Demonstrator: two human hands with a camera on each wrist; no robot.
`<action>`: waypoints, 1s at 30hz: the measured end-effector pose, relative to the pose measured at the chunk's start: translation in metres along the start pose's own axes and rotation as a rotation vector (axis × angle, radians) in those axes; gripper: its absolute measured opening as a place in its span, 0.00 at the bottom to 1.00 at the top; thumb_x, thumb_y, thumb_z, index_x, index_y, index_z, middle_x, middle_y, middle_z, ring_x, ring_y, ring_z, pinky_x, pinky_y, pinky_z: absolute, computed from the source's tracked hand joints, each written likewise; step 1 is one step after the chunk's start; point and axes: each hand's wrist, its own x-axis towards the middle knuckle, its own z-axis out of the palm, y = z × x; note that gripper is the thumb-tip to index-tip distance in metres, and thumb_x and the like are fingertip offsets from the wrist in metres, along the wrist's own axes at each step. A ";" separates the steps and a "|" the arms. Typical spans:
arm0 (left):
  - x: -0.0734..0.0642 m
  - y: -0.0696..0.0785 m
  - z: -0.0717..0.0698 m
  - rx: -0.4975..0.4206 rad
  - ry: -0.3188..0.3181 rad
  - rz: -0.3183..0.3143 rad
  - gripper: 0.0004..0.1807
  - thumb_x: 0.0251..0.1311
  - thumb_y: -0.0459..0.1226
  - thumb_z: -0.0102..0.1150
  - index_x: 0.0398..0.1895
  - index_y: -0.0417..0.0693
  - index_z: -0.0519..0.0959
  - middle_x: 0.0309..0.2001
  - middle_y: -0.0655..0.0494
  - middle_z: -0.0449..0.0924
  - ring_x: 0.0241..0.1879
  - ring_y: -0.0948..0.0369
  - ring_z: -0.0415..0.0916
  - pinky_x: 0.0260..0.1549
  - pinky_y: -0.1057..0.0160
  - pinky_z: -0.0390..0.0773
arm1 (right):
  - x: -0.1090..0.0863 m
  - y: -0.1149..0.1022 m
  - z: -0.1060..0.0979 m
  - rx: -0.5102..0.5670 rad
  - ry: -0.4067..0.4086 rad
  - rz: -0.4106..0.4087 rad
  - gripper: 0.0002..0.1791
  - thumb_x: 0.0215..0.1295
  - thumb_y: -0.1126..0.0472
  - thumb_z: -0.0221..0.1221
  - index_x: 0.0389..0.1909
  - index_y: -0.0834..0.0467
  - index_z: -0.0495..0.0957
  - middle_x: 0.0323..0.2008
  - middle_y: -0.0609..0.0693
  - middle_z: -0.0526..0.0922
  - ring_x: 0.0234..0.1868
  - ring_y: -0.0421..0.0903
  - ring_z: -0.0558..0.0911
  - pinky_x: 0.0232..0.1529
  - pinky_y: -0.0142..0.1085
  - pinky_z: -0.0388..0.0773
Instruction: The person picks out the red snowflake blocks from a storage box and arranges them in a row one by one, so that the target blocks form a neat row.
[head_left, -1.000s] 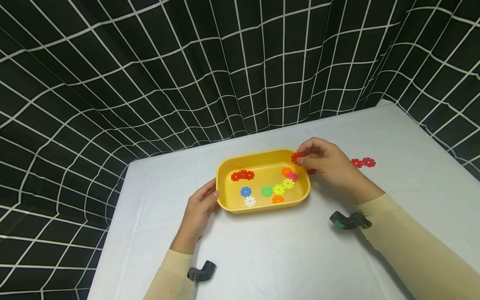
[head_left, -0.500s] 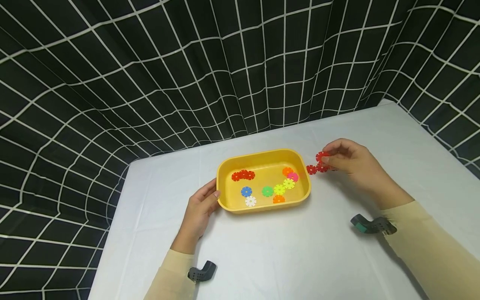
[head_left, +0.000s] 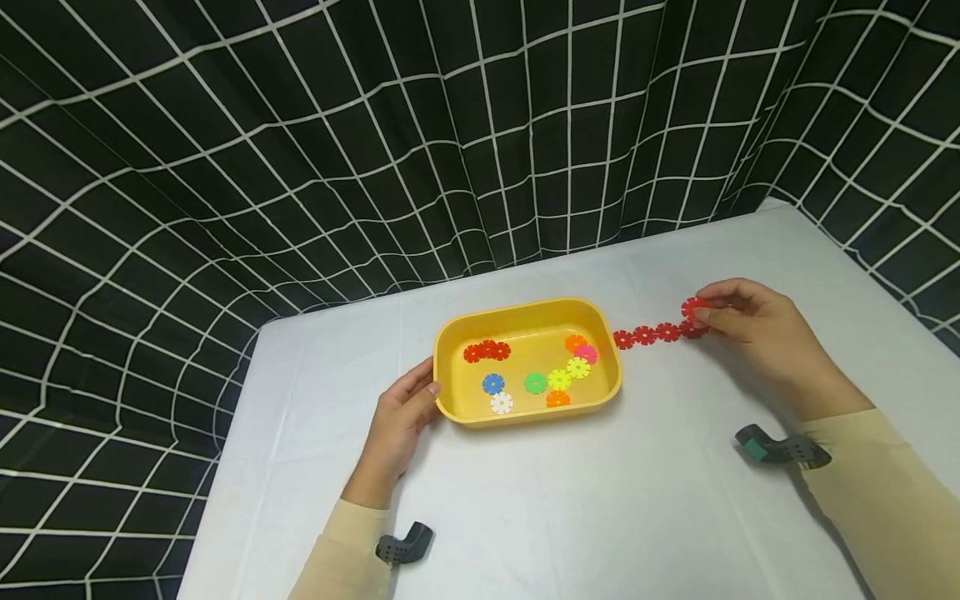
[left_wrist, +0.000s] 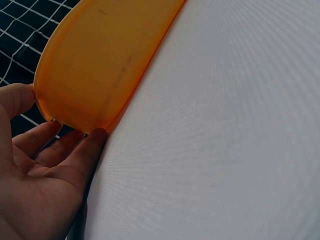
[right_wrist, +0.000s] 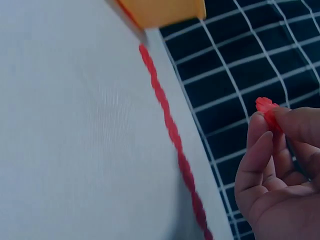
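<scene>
My left hand (head_left: 399, 417) grips the left end of a yellow plastic tray (head_left: 517, 314), thumb at its rim and fingers against the outer wall. In the left wrist view its fingertips touch the end of the tray (left_wrist: 95, 65). Right of the tray, my right hand (head_left: 765, 337) pinches one red snowflake disc (head_left: 692, 308) between thumb and fingers. Below that disc, a row of red snowflake discs (head_left: 645, 336) lies on the table, running right from the tray; the hand hides its far end. The right wrist view shows this row (right_wrist: 165, 102) edge to edge, the held disc (right_wrist: 265, 105) above the cloth.
Inside the tray lie overlapping red discs (head_left: 487, 349), a blue disc (head_left: 493, 384), a white disc (head_left: 502, 403), a green disc (head_left: 535, 383) and several yellow, orange and pink ones. A white cloth (head_left: 525, 500) covers the table. Black gridded curtains (head_left: 480, 150) stand behind.
My right hand has moved right from above the tray's right end, carrying the red disc along over the row and uncovering more of it. The left hand and tray have stayed put.
</scene>
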 end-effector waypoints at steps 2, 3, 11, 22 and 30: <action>0.000 0.000 0.000 -0.001 -0.002 -0.001 0.27 0.78 0.34 0.62 0.78 0.40 0.74 0.73 0.46 0.76 0.69 0.48 0.77 0.62 0.56 0.82 | 0.001 0.006 -0.004 0.000 0.020 0.015 0.23 0.81 0.51 0.64 0.68 0.60 0.77 0.51 0.42 0.87 0.48 0.41 0.87 0.48 0.24 0.83; 0.000 0.001 0.000 -0.001 -0.003 -0.001 0.27 0.78 0.34 0.62 0.78 0.40 0.74 0.73 0.46 0.76 0.69 0.48 0.77 0.63 0.56 0.82 | 0.001 0.008 -0.006 0.000 0.028 0.021 0.24 0.81 0.51 0.64 0.69 0.60 0.77 0.51 0.40 0.86 0.48 0.40 0.87 0.47 0.23 0.83; 0.001 0.001 0.000 0.010 -0.006 -0.004 0.27 0.79 0.35 0.61 0.78 0.40 0.74 0.73 0.46 0.76 0.69 0.48 0.77 0.63 0.56 0.82 | 0.003 0.026 -0.022 0.013 0.087 0.060 0.25 0.82 0.50 0.62 0.71 0.60 0.76 0.53 0.39 0.84 0.48 0.36 0.86 0.48 0.22 0.83; 0.000 0.001 0.000 0.007 -0.009 0.002 0.27 0.79 0.34 0.61 0.78 0.40 0.74 0.73 0.46 0.76 0.69 0.48 0.77 0.63 0.56 0.82 | 0.004 0.042 -0.042 -0.013 0.175 0.174 0.28 0.82 0.44 0.61 0.72 0.57 0.75 0.53 0.40 0.83 0.48 0.32 0.83 0.45 0.19 0.81; 0.001 -0.001 -0.001 0.010 -0.011 0.005 0.28 0.79 0.36 0.62 0.78 0.40 0.73 0.74 0.46 0.75 0.69 0.48 0.77 0.62 0.56 0.82 | 0.002 0.049 -0.052 -0.133 0.222 0.254 0.30 0.82 0.39 0.58 0.72 0.55 0.75 0.59 0.52 0.80 0.47 0.32 0.80 0.42 0.17 0.79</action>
